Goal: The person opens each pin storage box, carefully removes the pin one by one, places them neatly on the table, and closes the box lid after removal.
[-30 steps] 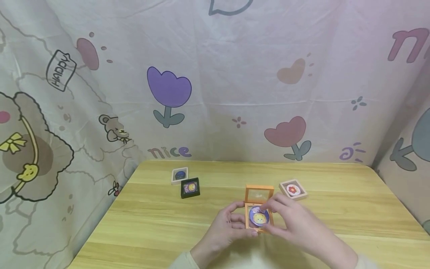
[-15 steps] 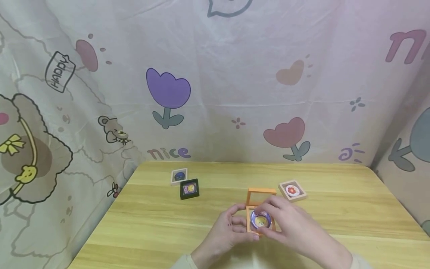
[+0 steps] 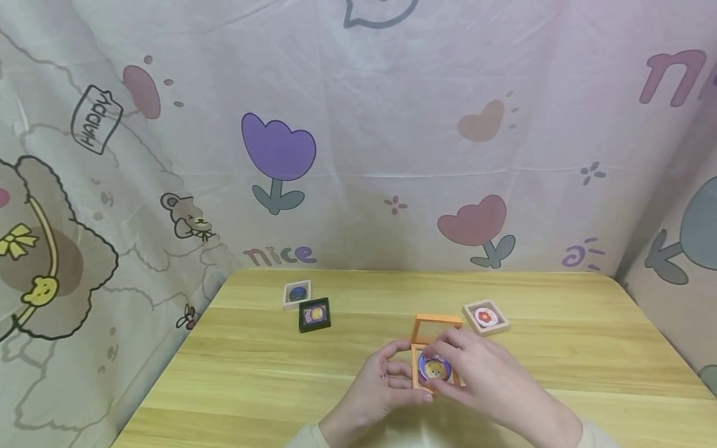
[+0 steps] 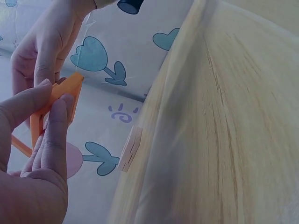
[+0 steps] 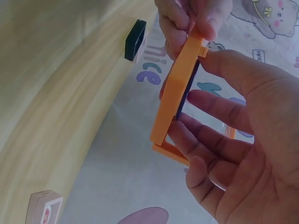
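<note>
In the head view, my left hand (image 3: 374,387) grips an orange hinged display case (image 3: 439,319) from its left side, thumb along the near edge. The windowed lid stands raised at the back. Inside the case sits a round purple badge (image 3: 435,369) with a yellow bear face. My right hand (image 3: 483,376) reaches over from the right and pinches this badge between thumb and fingers, covering part of its right side. In the right wrist view, the badge's dark edge (image 5: 188,88) shows along the orange frame, with my right fingertips right at it.
Back left on the wooden table (image 3: 257,373) lie a black case (image 3: 315,324) with a bear badge and a pale case (image 3: 284,297) with a dark blue badge. Another pale case (image 3: 498,328) with a red flower badge lies behind my right hand. Printed cloth (image 3: 364,124) hangs behind the table.
The orange case and both hands have shifted slightly nearer to the person. The badge has moved a little within the right fingers; the other cases stay put.
</note>
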Action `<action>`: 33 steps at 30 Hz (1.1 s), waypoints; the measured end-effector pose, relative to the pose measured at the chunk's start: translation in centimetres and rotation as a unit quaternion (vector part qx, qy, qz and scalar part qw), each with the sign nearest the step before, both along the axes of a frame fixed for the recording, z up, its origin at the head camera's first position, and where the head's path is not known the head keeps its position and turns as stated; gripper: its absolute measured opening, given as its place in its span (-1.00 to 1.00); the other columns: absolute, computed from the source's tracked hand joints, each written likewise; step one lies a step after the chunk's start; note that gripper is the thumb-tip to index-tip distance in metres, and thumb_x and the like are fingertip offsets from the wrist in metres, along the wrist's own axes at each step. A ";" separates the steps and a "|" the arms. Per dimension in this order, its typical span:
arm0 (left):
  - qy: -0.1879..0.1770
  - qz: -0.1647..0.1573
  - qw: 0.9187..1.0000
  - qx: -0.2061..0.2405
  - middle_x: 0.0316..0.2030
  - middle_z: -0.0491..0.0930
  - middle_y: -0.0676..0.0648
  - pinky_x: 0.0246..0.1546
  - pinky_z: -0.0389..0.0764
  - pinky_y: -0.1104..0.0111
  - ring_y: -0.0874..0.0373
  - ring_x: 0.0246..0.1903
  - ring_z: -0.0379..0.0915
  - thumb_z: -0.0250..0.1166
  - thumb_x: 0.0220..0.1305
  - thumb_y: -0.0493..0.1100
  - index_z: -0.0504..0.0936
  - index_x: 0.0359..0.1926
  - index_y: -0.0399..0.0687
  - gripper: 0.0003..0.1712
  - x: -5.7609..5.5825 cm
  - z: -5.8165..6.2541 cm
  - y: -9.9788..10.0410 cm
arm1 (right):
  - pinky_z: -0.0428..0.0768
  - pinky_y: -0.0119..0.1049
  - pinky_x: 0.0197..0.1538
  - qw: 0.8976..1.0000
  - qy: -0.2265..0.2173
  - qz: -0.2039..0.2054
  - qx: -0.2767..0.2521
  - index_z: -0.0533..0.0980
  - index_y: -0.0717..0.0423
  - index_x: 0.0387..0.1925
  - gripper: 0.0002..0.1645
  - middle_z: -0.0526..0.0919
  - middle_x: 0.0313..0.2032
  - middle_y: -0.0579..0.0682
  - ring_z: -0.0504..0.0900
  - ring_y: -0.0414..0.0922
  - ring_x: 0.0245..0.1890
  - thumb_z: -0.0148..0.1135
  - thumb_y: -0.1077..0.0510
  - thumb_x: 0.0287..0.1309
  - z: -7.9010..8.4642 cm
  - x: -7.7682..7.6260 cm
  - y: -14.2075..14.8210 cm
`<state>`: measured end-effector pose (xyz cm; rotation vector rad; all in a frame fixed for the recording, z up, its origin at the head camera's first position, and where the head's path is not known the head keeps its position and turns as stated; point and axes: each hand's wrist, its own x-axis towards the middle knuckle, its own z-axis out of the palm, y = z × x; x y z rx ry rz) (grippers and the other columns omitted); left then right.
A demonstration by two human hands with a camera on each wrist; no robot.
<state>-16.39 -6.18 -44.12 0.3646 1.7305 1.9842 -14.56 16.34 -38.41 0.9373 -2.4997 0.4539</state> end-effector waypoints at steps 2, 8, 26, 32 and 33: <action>0.001 -0.002 1.000 0.003 -0.25 0.79 0.01 -0.07 0.80 0.34 0.09 -0.20 0.84 0.65 0.12 -0.31 0.36 0.49 -0.11 -0.04 0.0 0.0 0.0 | 0.51 -0.53 -0.39 1.000 0.002 -0.001 0.005 0.71 -0.21 -0.11 -0.59 0.64 -0.17 -0.35 0.46 -0.49 -0.35 0.69 -0.11 0.00 0.0 0.0 0.0; 0.006 -0.018 1.000 0.010 -0.27 0.80 0.04 -0.07 0.79 0.35 0.13 -0.22 0.84 0.63 0.14 -0.31 0.45 0.42 -0.04 -0.14 -0.1 -0.2 0.0 | 0.44 -0.55 -0.42 1.000 0.005 -0.003 0.018 0.72 -0.23 -0.12 -0.64 0.62 -0.22 -0.34 0.42 -0.48 -0.38 0.65 -0.10 0.04 0.0 0.0 -0.1; -0.011 -0.014 1.000 0.021 -0.27 0.80 0.01 -0.17 0.78 0.36 0.15 -0.28 0.83 0.61 0.16 -0.33 0.38 0.48 -0.05 -0.09 -0.3 -0.4 0.1 | 0.27 -0.60 -0.45 0.999 0.037 -0.012 -0.013 0.74 -0.31 -0.20 -0.61 0.57 -0.28 -0.43 0.32 -0.52 -0.43 0.67 -0.06 -0.17 0.3 -0.2 0.2; -0.016 -0.009 1.000 0.021 -0.26 0.81 -0.01 -0.14 0.78 0.34 0.12 -0.25 0.84 0.62 0.15 -0.32 0.40 0.46 -0.04 -0.10 -0.4 -0.5 0.1 | 0.29 -0.59 -0.45 0.999 0.042 -0.009 -0.016 0.73 -0.31 -0.22 -0.58 0.58 -0.27 -0.42 0.35 -0.51 -0.41 0.64 0.02 -0.26 0.2 -0.2 0.5; -0.016 -0.007 1.000 0.018 -0.25 0.81 -0.01 -0.13 0.78 0.34 0.11 -0.25 0.84 0.63 0.15 -0.31 0.40 0.46 -0.04 -0.10 -0.4 -0.6 0.1 | 0.30 -0.58 -0.44 0.999 0.042 -0.008 -0.017 0.73 -0.31 -0.23 -0.58 0.58 -0.26 -0.42 0.35 -0.51 -0.41 0.64 0.03 -0.26 0.2 -0.2 0.6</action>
